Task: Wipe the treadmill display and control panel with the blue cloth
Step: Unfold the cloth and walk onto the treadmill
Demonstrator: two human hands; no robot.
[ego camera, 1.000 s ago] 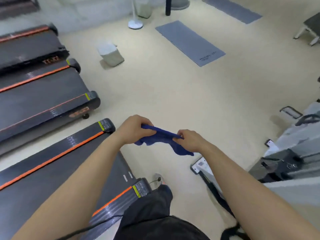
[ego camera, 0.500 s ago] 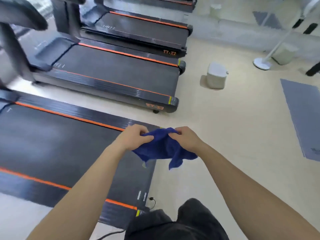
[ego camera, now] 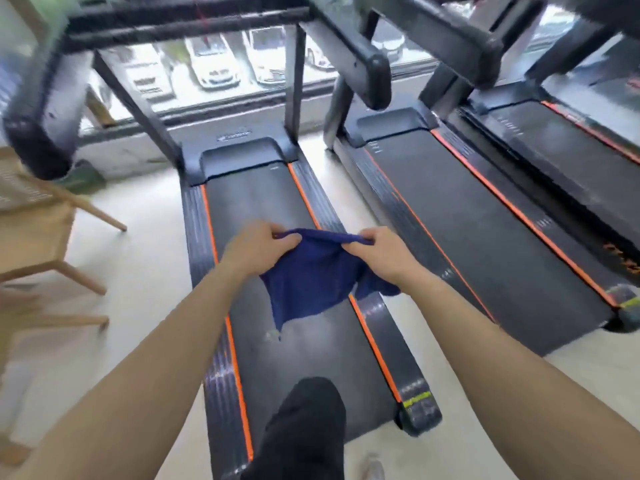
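The blue cloth [ego camera: 313,275] hangs spread between my two hands above the belt of the treadmill [ego camera: 304,341] straight ahead. My left hand [ego camera: 258,249] pinches its upper left edge and my right hand [ego camera: 377,252] pinches its upper right edge. The treadmill has a black belt with orange side stripes. Its handrails and frame [ego camera: 194,19] cross the top of the view, blurred. The display and control panel are out of view above the frame.
A second treadmill [ego camera: 485,216] lies parallel on the right, with a third at the far right edge. A wooden chair [ego camera: 38,230] stands on the pale floor at the left. A window [ego camera: 214,64] faces parked cars. My dark trouser leg [ego camera: 308,431] shows below.
The view has swung from the gym floor to face along the treadmill toward the window. Both hands kept hold of the cloth, which now hangs more opened out.
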